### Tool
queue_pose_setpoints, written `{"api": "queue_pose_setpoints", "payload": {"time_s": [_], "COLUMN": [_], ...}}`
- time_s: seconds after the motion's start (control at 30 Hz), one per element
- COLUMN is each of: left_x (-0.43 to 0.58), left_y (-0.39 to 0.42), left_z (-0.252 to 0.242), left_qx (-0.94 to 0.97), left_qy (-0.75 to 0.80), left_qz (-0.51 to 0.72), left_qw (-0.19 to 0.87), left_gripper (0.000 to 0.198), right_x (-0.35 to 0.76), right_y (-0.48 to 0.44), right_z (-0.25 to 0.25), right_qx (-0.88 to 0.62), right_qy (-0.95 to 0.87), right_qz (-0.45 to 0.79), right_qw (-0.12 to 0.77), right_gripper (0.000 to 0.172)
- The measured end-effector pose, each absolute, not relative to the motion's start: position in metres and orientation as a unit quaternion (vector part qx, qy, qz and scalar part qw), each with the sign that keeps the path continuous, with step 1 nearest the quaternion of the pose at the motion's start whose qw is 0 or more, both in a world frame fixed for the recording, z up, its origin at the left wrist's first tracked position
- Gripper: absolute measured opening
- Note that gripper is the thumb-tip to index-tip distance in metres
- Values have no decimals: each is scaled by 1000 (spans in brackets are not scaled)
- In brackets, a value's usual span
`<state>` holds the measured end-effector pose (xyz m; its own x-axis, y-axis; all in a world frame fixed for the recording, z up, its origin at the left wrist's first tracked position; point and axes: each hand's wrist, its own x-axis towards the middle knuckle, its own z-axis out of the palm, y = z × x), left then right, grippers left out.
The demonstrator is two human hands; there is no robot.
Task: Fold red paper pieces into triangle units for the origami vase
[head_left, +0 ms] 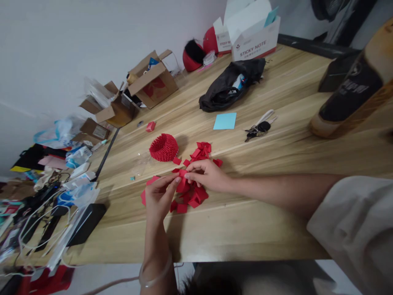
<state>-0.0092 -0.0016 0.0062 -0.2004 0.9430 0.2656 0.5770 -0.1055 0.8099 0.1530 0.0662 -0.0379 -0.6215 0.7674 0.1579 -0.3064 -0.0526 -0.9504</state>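
Note:
My left hand (159, 196) and my right hand (206, 175) meet over a wooden table (245, 221), both pinching one small folded red paper piece (181, 175) between the fingertips. Under and around the hands lies a pile of folded red paper pieces (192, 196). More of them lie in a second small heap (201, 150) just beyond. A round red ring built from such pieces (163, 147) stands on the table to the left of that heap. My left wrist wears a clear bangle.
A light blue sticky note pad (225, 121), a bunch of keys (259, 128) and a black bag (231, 84) lie further back. Cardboard boxes (152, 82), a white "STICKY NOTE" box (254, 35) and cables with clutter (46, 213) line the left and far edges.

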Motion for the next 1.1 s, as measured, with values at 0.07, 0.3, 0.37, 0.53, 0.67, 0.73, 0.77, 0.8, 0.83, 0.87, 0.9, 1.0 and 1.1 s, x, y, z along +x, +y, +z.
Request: {"api": "queue_pose_setpoints", "payload": {"time_s": [0.07, 0.3, 0.37, 0.53, 0.67, 0.73, 0.77, 0.8, 0.83, 0.87, 0.9, 1.0, 1.1], "left_x": [-9, -10, -10, -7, -6, -6, -6, -7, -7, -7, -7, -6, -6], "left_y": [-2, -2, -2, -2, -3, -3, -3, -3, -2, -2, -2, -2, -2], "left_z": [7, 7, 6, 7, 8, 7, 7, 6, 6, 6, 6, 7, 8], "left_qx": [600, 620, 621, 621, 606, 598, 596, 594, 594, 594, 594, 595, 594], "left_qy": [635, 622, 618, 616, 622, 627, 629, 630, 631, 632, 633, 637, 641], "left_qz": [443, 434, 436, 434, 441, 444, 445, 445, 444, 443, 441, 436, 430], "left_qw": [202, 199, 206, 216, 226, 228, 228, 227, 227, 227, 227, 225, 228], "left_gripper": [16, 16, 16, 15, 15, 16, 16, 17, 17, 17, 18, 18, 17], "right_x": [153, 155, 155, 156, 155, 154, 154, 154, 154, 153, 153, 154, 155], "right_y": [66, 66, 66, 66, 66, 67, 67, 67, 67, 67, 67, 67, 67], "right_z": [-37, -35, -34, -34, -36, -37, -37, -37, -37, -38, -38, -37, -36], "right_qx": [-205, -205, -207, -206, -201, -204, -205, -204, -204, -205, -205, -213, -223], "right_qy": [-570, -575, -577, -576, -574, -579, -583, -586, -586, -585, -584, -587, -594], "right_qz": [695, 683, 682, 682, 681, 679, 676, 674, 674, 674, 674, 670, 664], "right_qw": [387, 401, 400, 401, 407, 403, 402, 401, 401, 402, 403, 401, 396], "right_gripper": [8, 20, 23, 25, 25, 25, 27, 26, 24, 21, 19, 18, 23]}}
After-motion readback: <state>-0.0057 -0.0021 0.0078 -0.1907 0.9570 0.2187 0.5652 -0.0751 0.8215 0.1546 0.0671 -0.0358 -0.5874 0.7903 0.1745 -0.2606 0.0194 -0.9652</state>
